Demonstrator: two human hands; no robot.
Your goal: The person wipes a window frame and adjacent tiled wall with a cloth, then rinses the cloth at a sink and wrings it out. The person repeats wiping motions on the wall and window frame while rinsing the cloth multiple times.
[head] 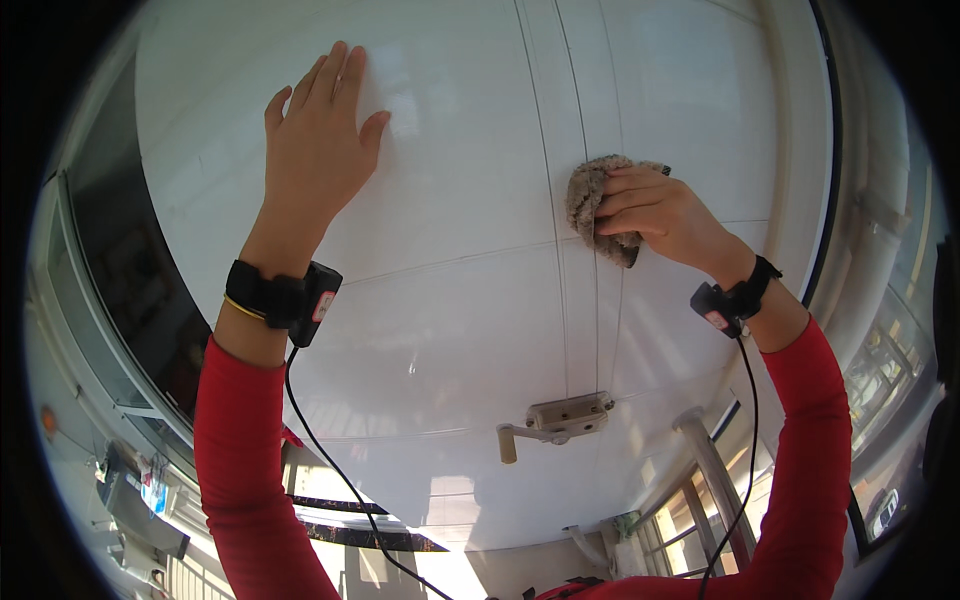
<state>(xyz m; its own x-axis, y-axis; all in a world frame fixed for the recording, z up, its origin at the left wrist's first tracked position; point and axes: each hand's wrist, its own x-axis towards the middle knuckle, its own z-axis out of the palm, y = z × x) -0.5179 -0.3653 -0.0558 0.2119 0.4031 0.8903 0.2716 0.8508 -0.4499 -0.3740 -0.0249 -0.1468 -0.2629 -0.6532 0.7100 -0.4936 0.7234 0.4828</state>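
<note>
White wall tiles [457, 180] with thin joint lines fill the view before me. My left hand [319, 150] lies flat on them at the upper left, its thumb spread away from the fingers and nothing in its grasp. At the right, my right hand [667, 214] holds a bunched brown-grey fluffy cloth [585, 196] against the wall. The cloth overlaps thin wires [571, 67] that run down the tiles. Part of it is hidden behind my fingers. Both wrists carry a black strapped device with a cable.
Below the cloth, a hand-crank winder [568, 416] juts from the wall where the wires end. A dark window [124, 225] borders the wall at the left. Metal railing posts [712, 480] stand at the lower right, near a window [892, 352].
</note>
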